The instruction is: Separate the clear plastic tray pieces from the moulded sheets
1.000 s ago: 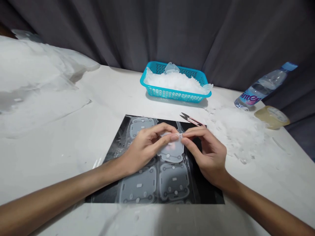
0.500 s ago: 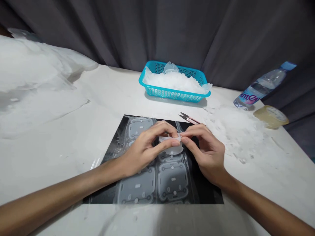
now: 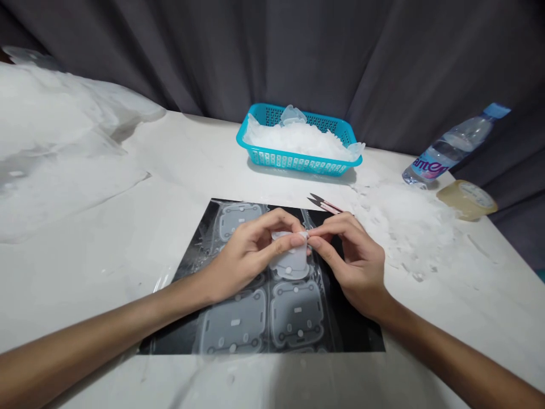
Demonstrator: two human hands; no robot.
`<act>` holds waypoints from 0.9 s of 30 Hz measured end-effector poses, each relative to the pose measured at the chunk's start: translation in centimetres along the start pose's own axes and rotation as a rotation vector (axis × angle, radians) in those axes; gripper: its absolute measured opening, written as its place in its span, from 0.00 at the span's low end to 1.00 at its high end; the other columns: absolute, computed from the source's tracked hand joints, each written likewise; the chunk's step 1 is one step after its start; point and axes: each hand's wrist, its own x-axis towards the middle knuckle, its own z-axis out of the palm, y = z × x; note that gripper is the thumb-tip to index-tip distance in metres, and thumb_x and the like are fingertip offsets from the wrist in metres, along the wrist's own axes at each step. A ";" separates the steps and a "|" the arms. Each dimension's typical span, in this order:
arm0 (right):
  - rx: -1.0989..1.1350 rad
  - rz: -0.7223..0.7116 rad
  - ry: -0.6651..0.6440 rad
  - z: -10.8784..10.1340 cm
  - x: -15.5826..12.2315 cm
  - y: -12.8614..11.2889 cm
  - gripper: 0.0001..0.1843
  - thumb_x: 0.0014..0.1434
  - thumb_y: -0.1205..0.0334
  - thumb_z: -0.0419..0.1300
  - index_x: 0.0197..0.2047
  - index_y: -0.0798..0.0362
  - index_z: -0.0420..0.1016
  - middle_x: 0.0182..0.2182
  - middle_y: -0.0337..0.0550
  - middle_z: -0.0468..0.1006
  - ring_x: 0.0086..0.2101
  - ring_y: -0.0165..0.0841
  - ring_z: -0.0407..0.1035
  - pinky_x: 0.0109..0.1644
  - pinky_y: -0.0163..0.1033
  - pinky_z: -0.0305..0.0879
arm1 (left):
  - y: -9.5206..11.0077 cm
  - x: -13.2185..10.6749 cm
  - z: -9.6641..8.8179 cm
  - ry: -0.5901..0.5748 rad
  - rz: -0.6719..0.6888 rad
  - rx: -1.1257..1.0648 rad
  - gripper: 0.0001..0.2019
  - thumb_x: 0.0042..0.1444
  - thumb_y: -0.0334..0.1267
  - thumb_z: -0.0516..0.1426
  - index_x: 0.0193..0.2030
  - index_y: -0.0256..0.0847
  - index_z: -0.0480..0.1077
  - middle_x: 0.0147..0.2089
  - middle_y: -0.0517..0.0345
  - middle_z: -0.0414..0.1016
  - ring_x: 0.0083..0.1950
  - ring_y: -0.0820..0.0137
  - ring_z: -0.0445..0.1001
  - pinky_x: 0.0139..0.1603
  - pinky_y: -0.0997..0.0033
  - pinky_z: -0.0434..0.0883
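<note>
My left hand (image 3: 244, 255) is closed on a small translucent silicone piece (image 3: 290, 260), thumb and fingers wrapped round its left side, holding it upright just above a dark mat (image 3: 361, 329). My right hand (image 3: 355, 258) pinches the piece's top right corner between thumb and forefinger. Under the hands a clear sheet of moulded silicone pieces (image 3: 264, 324) lies flat on the mat.
Pink thread snips (image 3: 326, 204) lie just behind my right hand. A turquoise basket (image 3: 298, 161) heaped with white scraps stands at the back. Loose white trimmings (image 3: 404, 218), a water bottle (image 3: 455, 146) and a tape roll (image 3: 467, 199) are right; crumpled plastic sheeting (image 3: 63, 136) left.
The silicone piece has been turned and tipped between my fingers, from flatter to more upright. Both hands stay together over the mat; the view shifts slightly.
</note>
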 end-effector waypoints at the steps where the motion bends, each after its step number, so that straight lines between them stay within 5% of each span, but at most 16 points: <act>1: -0.015 -0.009 -0.009 -0.2 0.1 0.1 0.05 0.67 0.66 0.65 0.43 0.45 0.81 0.36 0.40 0.77 0.39 0.36 0.71 0.45 0.44 0.70 | 0.0 0.1 0.0 -0.003 -0.014 -0.025 0.10 0.69 0.44 0.61 0.43 0.40 0.75 0.38 0.57 0.78 0.39 0.70 0.75 0.37 0.74 0.69; 7: -0.299 -0.038 -0.013 -2.8 2.6 3.0 0.06 0.69 0.62 0.63 0.48 0.48 0.81 0.41 0.44 0.77 0.44 0.39 0.71 0.48 0.47 0.69 | -0.1 0.4 -0.2 -0.031 -0.086 -0.125 0.11 0.68 0.45 0.62 0.41 0.39 0.74 0.37 0.57 0.78 0.35 0.72 0.74 0.35 0.75 0.69; 11: -0.535 -0.008 -0.178 -4.0 3.9 5.0 0.07 0.69 0.62 0.63 0.48 0.50 0.81 0.43 0.47 0.78 0.48 0.43 0.71 0.54 0.51 0.66 | 0.0 0.6 -0.3 -0.064 -0.112 -0.156 0.12 0.67 0.45 0.62 0.39 0.38 0.74 0.36 0.57 0.79 0.35 0.72 0.74 0.36 0.75 0.69; 19: -0.736 -0.073 -0.214 -4.4 4.0 5.4 0.10 0.73 0.61 0.54 0.45 0.52 0.76 0.40 0.50 0.77 0.43 0.44 0.71 0.49 0.50 0.67 | -0.5 0.8 -0.5 -0.114 -0.181 -0.251 0.14 0.68 0.48 0.62 0.39 0.37 0.73 0.33 0.58 0.78 0.31 0.73 0.73 0.31 0.76 0.69; 24: -0.508 -0.115 -0.036 -3.5 3.1 3.3 0.09 0.75 0.61 0.50 0.46 0.50 0.70 0.38 0.45 0.75 0.39 0.38 0.71 0.45 0.44 0.68 | -0.7 0.9 -0.5 -0.123 -0.233 -0.385 0.14 0.67 0.48 0.62 0.39 0.37 0.73 0.34 0.57 0.78 0.31 0.74 0.74 0.31 0.77 0.70; 27: -0.265 0.002 -0.043 -2.8 2.0 2.1 0.11 0.77 0.58 0.49 0.47 0.49 0.71 0.37 0.42 0.75 0.36 0.34 0.70 0.42 0.41 0.69 | -0.7 0.9 -0.6 -0.105 -0.266 -0.469 0.14 0.65 0.47 0.65 0.38 0.36 0.74 0.34 0.57 0.78 0.31 0.74 0.75 0.31 0.77 0.71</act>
